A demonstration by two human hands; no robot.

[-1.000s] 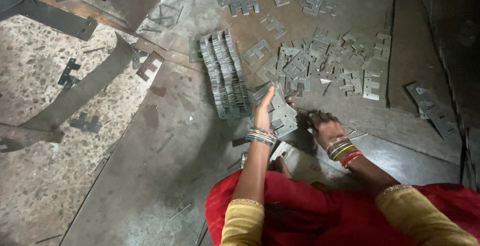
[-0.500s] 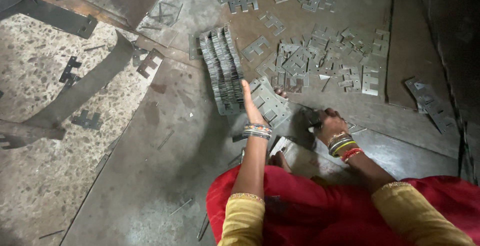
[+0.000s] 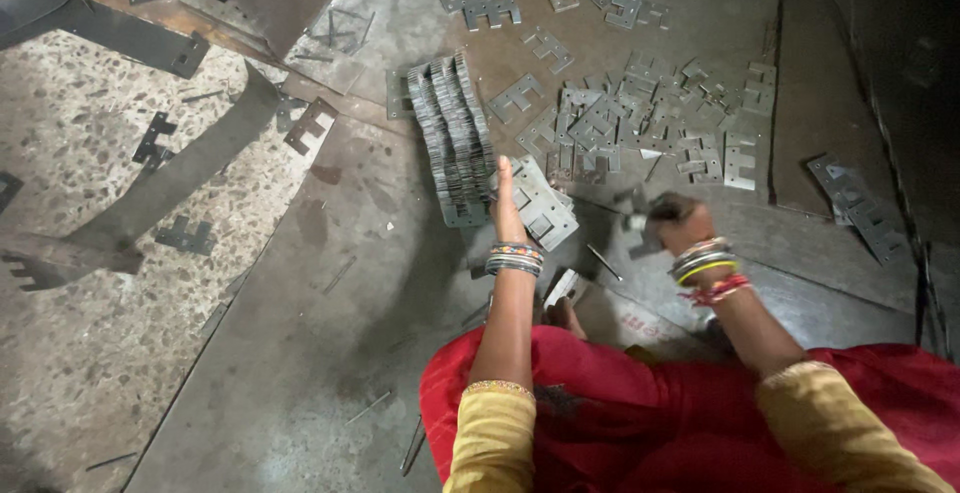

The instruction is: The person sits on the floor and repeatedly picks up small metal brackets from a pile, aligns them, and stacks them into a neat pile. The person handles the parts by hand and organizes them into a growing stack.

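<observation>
The small stack of E-shaped plates (image 3: 541, 208) lies flat on the steel floor sheet (image 3: 330, 353), just at four o'clock of the long ribbed row of stacked plates (image 3: 452, 138). I think squaring their edges first will let them join the row neatly. My left hand (image 3: 506, 198) stands edge-on, fingers straight and open, pressed against the stack's near side. My right hand (image 3: 672, 221) hovers at three o'clock, blurred, curled shut around something dark I cannot make out. Loose plates (image 3: 640, 118) lie scattered at one o'clock
</observation>
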